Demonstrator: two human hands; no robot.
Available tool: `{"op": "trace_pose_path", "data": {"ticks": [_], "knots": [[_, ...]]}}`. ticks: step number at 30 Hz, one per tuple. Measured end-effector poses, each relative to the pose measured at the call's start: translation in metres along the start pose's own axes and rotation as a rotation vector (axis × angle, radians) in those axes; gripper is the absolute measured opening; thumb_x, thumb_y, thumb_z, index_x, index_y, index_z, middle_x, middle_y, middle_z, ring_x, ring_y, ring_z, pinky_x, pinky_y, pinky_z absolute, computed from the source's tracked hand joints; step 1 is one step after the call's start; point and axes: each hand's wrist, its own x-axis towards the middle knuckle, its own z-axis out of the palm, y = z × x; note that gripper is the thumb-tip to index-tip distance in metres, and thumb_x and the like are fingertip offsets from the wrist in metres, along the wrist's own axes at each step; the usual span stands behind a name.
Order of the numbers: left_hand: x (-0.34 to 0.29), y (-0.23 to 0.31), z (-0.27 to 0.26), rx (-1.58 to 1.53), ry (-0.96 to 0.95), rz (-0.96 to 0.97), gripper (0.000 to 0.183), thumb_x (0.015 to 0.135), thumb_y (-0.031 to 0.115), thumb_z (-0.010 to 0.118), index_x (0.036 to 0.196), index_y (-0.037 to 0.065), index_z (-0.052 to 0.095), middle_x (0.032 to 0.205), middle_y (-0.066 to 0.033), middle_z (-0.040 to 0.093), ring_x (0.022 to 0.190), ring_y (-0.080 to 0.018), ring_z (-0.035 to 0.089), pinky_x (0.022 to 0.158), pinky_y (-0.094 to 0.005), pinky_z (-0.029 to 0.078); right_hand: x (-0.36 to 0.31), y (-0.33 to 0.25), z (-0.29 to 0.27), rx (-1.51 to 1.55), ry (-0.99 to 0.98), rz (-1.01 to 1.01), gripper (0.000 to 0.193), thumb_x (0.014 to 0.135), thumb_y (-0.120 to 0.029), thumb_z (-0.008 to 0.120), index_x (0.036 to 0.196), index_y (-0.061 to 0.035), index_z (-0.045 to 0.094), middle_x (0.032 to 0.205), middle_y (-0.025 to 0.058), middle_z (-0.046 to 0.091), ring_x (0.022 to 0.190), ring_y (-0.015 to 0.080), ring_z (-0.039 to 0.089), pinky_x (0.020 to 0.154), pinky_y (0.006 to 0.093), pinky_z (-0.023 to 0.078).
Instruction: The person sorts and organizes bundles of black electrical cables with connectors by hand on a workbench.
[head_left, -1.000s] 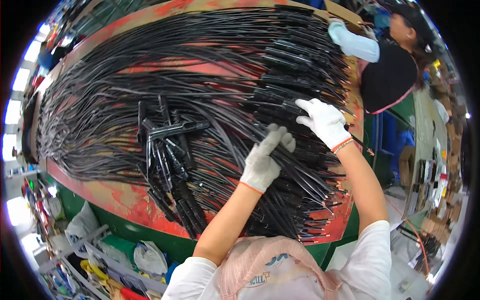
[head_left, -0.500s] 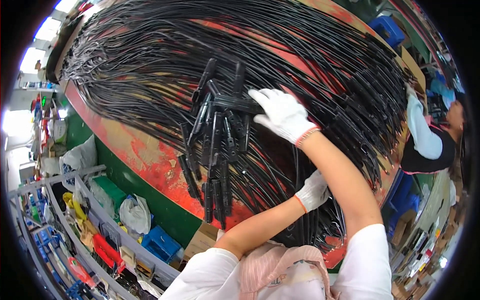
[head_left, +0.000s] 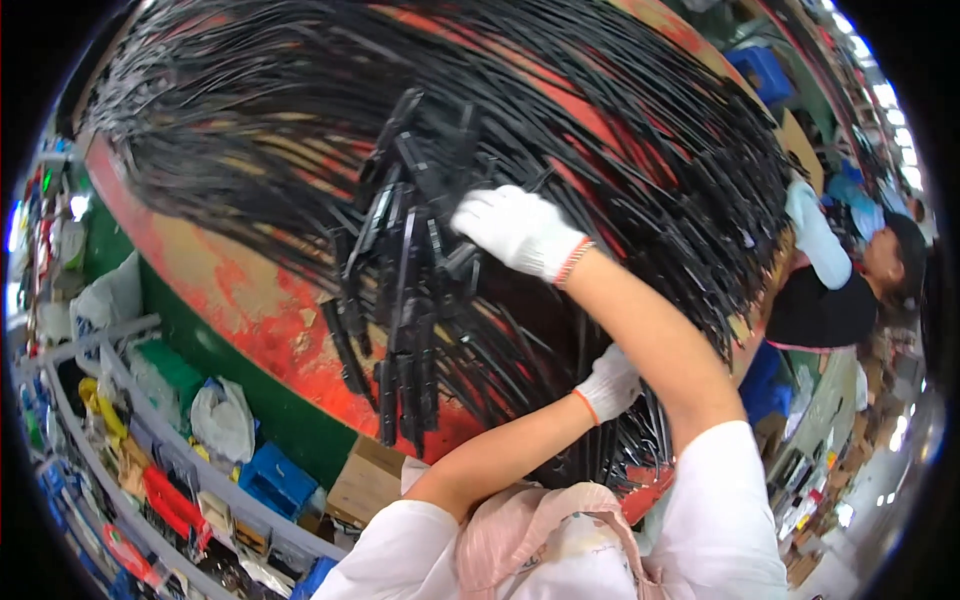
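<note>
My right hand [head_left: 512,232], in a white knit glove, reaches over the pile of long black plastic housings [head_left: 402,265] in the middle of the table. Its fingers are curled and pressed together among the dark parts; what they hold is hidden and blurred. Below it, my left hand [head_left: 612,384], gloved too, is low at the near side beside black cables [head_left: 600,455]. My right forearm covers its fingertips, so its grip does not show. The housings lie crosswise on one another, several pointing toward the near edge.
Long black cables [head_left: 250,130] spread over the worn red and tan table [head_left: 250,300]. More black cable ends [head_left: 700,220] lie at the right, near another person [head_left: 825,290]. At the lower left are a grey rack [head_left: 110,335], a blue bin [head_left: 278,480] and a cardboard box [head_left: 365,485].
My right hand has moved left and slightly down in the view, and its spread fingers have curled in. The whole view has shifted a little; my left hand stays near the cables.
</note>
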Motion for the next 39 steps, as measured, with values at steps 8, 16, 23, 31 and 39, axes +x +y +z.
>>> {"op": "trace_pose_path", "data": {"ticks": [8,16,23,31,39], "knots": [[0.011,0.017,-0.019,-2.33,-0.005,-0.112,0.051,0.109,0.04,0.034,0.155,0.018,0.031,0.161,-0.0077,0.032,0.143,-0.0278,0.037,0.122,-0.0504,0.026,-0.013,0.002,0.028,-0.1,-0.06,-0.094,0.005,0.081,-0.019,0.061,0.084,-0.0194,0.066,0.091,-0.0024,0.061,0.1,0.0176,0.058,0.077,0.0331,0.05],[0.001,-0.002,-0.023,-1.745,0.202,-0.275,0.05,0.1,0.041,0.058,0.142,0.016,0.048,0.14,-0.0077,0.056,0.123,-0.0283,0.057,0.107,-0.0466,0.045,-0.146,-0.053,-0.17,0.379,0.475,0.323,0.02,0.078,-0.019,0.076,0.096,-0.0121,0.069,0.083,0.0041,0.069,0.078,0.0211,0.071,0.07,0.0361,0.057],[0.016,0.092,-0.106,-1.896,0.26,-0.424,0.027,0.098,0.011,0.065,0.124,0.01,0.057,0.123,-0.0109,0.059,0.113,-0.0284,0.059,0.105,-0.049,0.05,-0.394,-0.124,-0.163,0.614,1.096,1.532,0.041,0.084,-0.016,0.08,0.118,-0.0009,0.063,0.1,0.0039,0.068,0.088,0.0128,0.064,0.081,0.029,0.053],[0.008,0.106,-0.129,-1.783,0.235,-0.55,0.02,0.098,0.006,0.06,0.118,0.009,0.063,0.116,-0.0104,0.066,0.102,-0.0297,0.061,0.097,-0.0488,0.052,-0.487,-0.218,-0.103,0.736,1.099,1.739,0.046,0.085,-0.009,0.08,0.124,0.0018,0.059,0.11,0.007,0.069,0.097,0.0135,0.065,0.09,0.0296,0.052],[0.003,0.098,-0.129,-1.659,0.239,-0.451,0.026,0.098,0.013,0.065,0.123,0.007,0.06,0.103,-0.0043,0.065,0.095,-0.0222,0.061,0.092,-0.0412,0.052,-0.479,-0.232,-0.112,0.554,0.597,1.647,0.052,0.076,-0.019,0.084,0.125,-0.0089,0.067,0.104,0.0099,0.073,0.091,0.0256,0.07,0.085,0.0324,0.053]]}}
